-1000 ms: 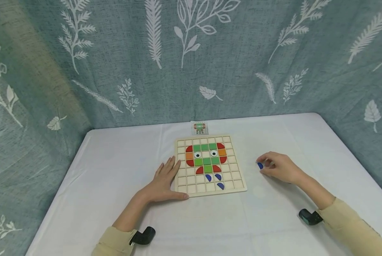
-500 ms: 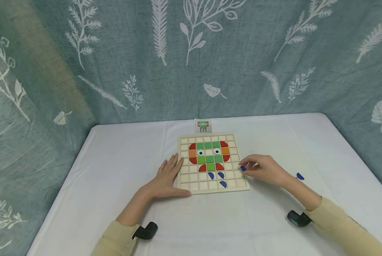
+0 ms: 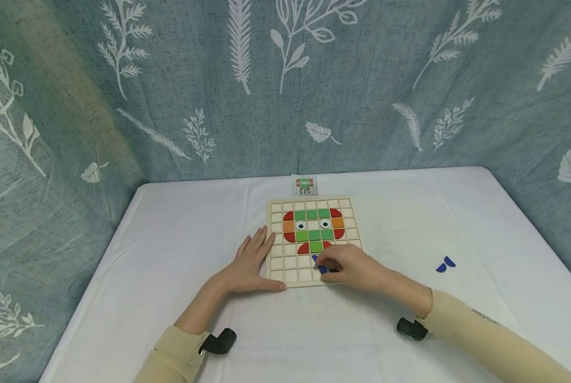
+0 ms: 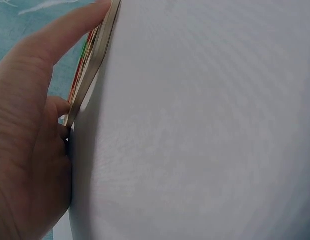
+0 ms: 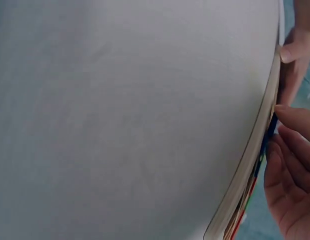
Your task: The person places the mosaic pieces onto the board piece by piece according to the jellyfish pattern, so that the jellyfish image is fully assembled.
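A wooden grid board (image 3: 277,264) bears a face-like pattern of green, red and orange tiles with two eye tiles (image 3: 301,225). My left hand (image 3: 243,274) lies spread along its left side, fingers straight at the edge, thumb at the front left corner; in the left wrist view the thumb (image 4: 69,32) reaches along the board's rim. Over the lower rows, my right hand (image 3: 350,266) pinches a blue half-circle tile (image 3: 322,269) between thumb and fingertips. Another blue half-circle tile (image 3: 315,257) shows just beyond the fingertips. This hand covers the board's lower right cells.
Two loose blue half-circle tiles (image 3: 450,261) lie on the white cloth to the right. A small pattern card (image 3: 304,185) lies behind the board at the table's back edge. A leaf-printed curtain (image 3: 247,133) hangs behind the table.
My right hand has carried a blue half-circle tile leftward from the right of the table to over the board's lower rows, uncovering two loose blue tiles. My left hand stays at the board.
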Demonstrator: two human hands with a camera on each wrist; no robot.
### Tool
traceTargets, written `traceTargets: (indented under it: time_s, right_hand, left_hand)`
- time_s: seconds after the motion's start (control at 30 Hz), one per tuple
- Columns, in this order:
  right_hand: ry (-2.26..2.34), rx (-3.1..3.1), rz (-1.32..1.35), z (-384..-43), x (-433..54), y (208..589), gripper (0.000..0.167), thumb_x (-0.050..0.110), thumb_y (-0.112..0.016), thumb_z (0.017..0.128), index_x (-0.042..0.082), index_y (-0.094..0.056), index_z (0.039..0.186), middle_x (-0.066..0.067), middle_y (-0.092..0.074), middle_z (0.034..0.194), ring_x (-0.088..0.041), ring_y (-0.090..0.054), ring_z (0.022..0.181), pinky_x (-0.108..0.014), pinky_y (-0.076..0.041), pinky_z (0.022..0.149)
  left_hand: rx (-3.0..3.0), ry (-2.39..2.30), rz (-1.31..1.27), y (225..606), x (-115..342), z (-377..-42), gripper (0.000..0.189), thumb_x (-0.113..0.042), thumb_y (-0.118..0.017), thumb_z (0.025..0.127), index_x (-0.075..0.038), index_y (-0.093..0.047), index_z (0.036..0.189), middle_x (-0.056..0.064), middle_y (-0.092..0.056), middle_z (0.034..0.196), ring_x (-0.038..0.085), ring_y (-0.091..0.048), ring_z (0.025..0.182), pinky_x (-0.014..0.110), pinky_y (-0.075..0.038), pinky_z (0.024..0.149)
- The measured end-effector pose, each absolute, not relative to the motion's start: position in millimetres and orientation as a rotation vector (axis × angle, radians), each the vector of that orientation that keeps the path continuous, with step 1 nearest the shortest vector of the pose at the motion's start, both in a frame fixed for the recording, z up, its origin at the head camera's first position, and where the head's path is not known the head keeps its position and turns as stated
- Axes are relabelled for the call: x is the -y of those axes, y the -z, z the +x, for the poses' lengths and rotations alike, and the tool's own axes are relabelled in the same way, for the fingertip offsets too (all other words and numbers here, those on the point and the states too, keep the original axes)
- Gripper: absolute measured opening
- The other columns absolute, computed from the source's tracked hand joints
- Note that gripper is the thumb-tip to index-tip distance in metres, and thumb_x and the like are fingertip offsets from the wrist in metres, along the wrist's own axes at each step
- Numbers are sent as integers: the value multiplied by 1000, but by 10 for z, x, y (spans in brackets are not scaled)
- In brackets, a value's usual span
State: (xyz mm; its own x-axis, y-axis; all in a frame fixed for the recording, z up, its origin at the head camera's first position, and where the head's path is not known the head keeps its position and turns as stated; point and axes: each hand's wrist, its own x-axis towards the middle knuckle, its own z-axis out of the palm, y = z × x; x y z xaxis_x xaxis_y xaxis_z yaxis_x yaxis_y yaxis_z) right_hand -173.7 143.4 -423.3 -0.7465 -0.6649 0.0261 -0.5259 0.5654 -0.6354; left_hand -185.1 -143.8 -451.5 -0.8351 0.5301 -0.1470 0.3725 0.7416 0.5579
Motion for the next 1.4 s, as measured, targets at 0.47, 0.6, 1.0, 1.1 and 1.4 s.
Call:
traceTargets:
  time_s: [0.47, 0.6, 1.0, 1.1, 1.4]
  right_hand:
    - [967, -2631, -940, -1723, -1562, 4185, 20, 19, -77, 85, 12, -71, 103, 9, -64, 92, -10, -56, 81, -24, -51, 70]
    - [977, -2727, -831, -1720, -1884, 4140, 17, 17, -74, 87, 11, -71, 102, 8, -64, 91, -11, -57, 82, -25, -53, 69]
    - [781, -2972, -431, -1438, -3283, 4125, 29, 4, -76, 81, 0, -67, 108, -13, -64, 104, -31, -60, 93, -41, -53, 72]
    - [756, -2975, -379, -1404, -3452, 4150, 29, 1, -73, 81, -4, -65, 108, -14, -65, 102, -30, -60, 90, -39, -52, 71]
    - [834, -2986, -486, -1583, -3428, 4257, 20, -7, -67, 84, 3, -71, 101, -8, -68, 98, -28, -64, 89, -37, -55, 74]
  left_hand:
    - [-2647, -735, 699, 4494, 1376, -1872, 119, -59, -75, 73, -3, -10, 156, 16, 4, 162, 28, 7, 149, 48, 3, 118]
    - [-2643, -737, 692, 4495, 1369, -1869, 120, -60, -75, 73, -3, -10, 156, 16, 4, 162, 28, 7, 149, 48, 3, 118]
    - [-2666, -768, 658, 4505, 1441, -1815, 122, -60, -77, 71, -2, -11, 156, 18, 2, 162, 30, 5, 149, 49, 3, 117]
    - [-2661, -782, 665, 4512, 1431, -1822, 122, -60, -76, 71, -2, -12, 156, 18, 2, 162, 30, 5, 149, 49, 3, 117]
    - [-2651, -769, 685, 4505, 1395, -1852, 121, -59, -77, 71, -2, -11, 156, 17, 3, 162, 29, 5, 149, 49, 3, 117]
